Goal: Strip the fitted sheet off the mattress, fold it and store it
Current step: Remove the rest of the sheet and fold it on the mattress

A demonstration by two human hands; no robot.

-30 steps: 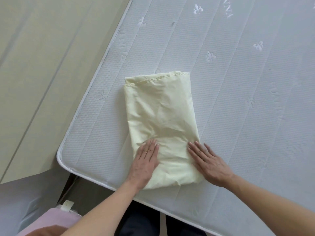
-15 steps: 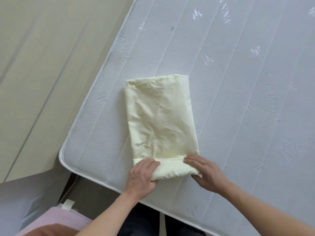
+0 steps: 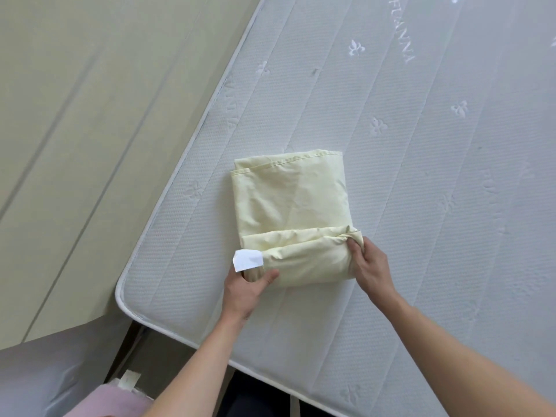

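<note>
A pale yellow fitted sheet [image 3: 288, 203], folded into a narrow rectangle, lies on the bare white quilted mattress [image 3: 421, 176] near its front left corner. The sheet's near end is lifted and turned over onto the rest, forming a thick fold. My left hand [image 3: 245, 288] grips the left end of that fold, thumb on top, just below a white label [image 3: 248, 259] that sticks out. My right hand [image 3: 371, 264] grips the fold's right end, fingers tucked into the cloth.
The mattress corner [image 3: 123, 291] lies just left of my left hand, with pale wooden flooring [image 3: 90, 145] beyond it. A pink cloth [image 3: 111, 401] and a grey surface [image 3: 39, 377] sit at the bottom left.
Both hands went from lying flat on the sheet's near end to gripping it, then lifted and turned it away from me onto the sheet. The white label has come into sight.
</note>
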